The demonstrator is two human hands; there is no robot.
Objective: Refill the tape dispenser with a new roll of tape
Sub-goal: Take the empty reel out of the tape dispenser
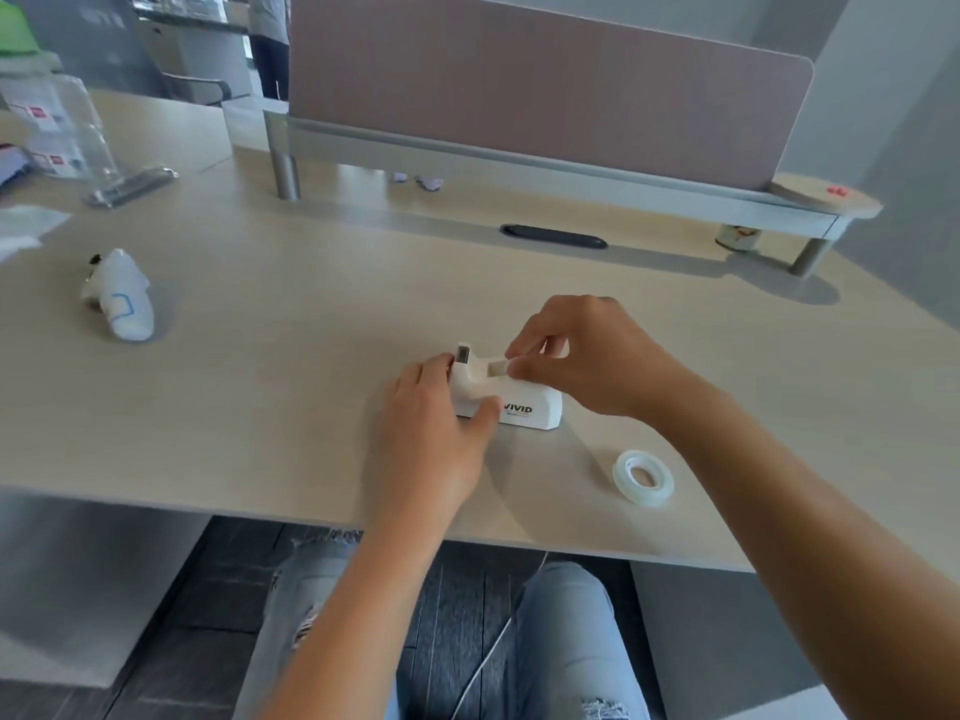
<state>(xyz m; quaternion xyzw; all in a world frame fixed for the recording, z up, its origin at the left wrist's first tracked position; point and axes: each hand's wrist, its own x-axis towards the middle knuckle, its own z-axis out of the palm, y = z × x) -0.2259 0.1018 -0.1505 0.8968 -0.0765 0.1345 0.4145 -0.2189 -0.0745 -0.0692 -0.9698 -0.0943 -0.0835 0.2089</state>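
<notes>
On the worktop (260,407), left hand (434,433) grips the dispenser (530,407); right hand (587,356) pinches inside its well, likely clearing it; next, fetch the roll (643,478).

Left hand (434,423) steadies white tape dispenser (511,394) on table (260,397); right hand (587,356) pinches, apparently, its core. New tape roll (643,478) lies apart.
</notes>
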